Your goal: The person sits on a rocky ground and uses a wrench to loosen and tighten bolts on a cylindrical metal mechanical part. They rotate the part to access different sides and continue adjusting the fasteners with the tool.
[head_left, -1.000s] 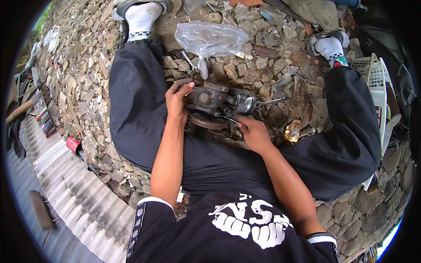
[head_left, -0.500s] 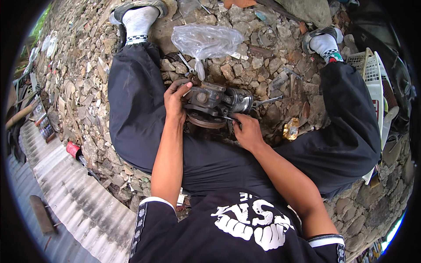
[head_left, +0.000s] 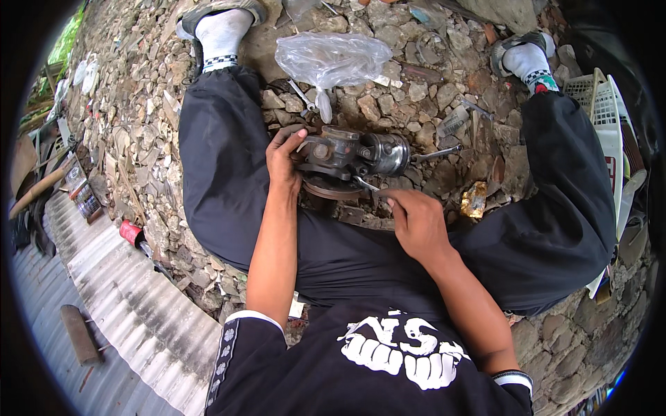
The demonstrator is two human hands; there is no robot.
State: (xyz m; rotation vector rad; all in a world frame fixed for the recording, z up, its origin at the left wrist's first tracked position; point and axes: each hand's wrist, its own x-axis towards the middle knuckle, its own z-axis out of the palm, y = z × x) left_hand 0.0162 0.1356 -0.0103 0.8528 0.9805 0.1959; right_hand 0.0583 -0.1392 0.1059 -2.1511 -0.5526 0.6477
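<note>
A greasy dark metal machine part (head_left: 338, 150), with a bolted body, a bright round cylinder end (head_left: 393, 154) and a rusty pulley wheel (head_left: 331, 188) beneath, is between my legs. My left hand (head_left: 284, 161) grips its left side, thumb on top near a large bolt head. In my right hand (head_left: 422, 225) is a wrench (head_left: 367, 184), its handle pinched in the curled fingers. The wrench tip meets the part just above the pulley; its exact seat is hidden. Another long metal tool (head_left: 437, 154) lies just beyond the cylinder end.
Loose stones cover the ground. Beyond the part lie a clear plastic bag (head_left: 334, 61) and a spanner (head_left: 301, 96). A gold wrapper (head_left: 474, 200) sits by my right leg, with a white plastic basket (head_left: 608, 125) farther right. Corrugated sheet (head_left: 132, 298), a hammer (head_left: 80, 335) and a red can (head_left: 130, 232) are left.
My right hand has drawn back to the right and nearer my body, showing more of the wrench. The left hand keeps its hold; the whole view has shifted slightly.
</note>
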